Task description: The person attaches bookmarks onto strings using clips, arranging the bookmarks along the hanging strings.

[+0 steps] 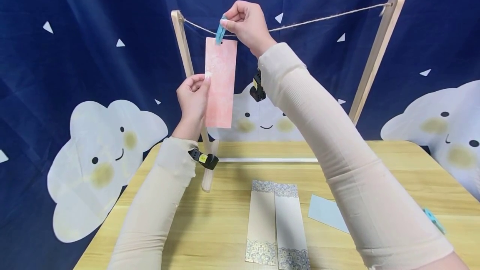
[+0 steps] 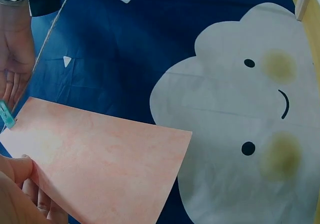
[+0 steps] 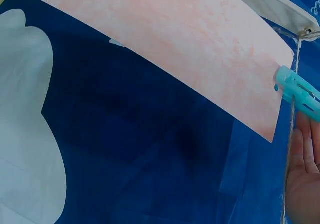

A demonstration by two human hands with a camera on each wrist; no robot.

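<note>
A pink paper bookmark (image 1: pixel 220 91) with a small hole near its top hangs upright just under the twine (image 1: pixel 322 19). My left hand (image 1: pixel 193 97) pinches its left edge between thumb and fingers. Up at the twine, my right hand (image 1: pixel 245 24) pinches a blue clothespin (image 1: pixel 220 32), whose lower end overlaps the bookmark's top edge. In the right wrist view the clothespin (image 3: pixel 300 92) sits over both the twine and the bookmark's end (image 3: pixel 260 94). From the left wrist view, the left thumb (image 2: pixel 17 168) lies on the bookmark's face.
The twine runs between two wooden posts (image 1: pixel 376 59) of a stand on the wooden table (image 1: pixel 210 228). Two patterned cards (image 1: pixel 261 220) lie side by side there. A light blue card (image 1: pixel 327 211) is partly behind the right sleeve; another blue clothespin (image 1: pixel 434 221) lies at the right.
</note>
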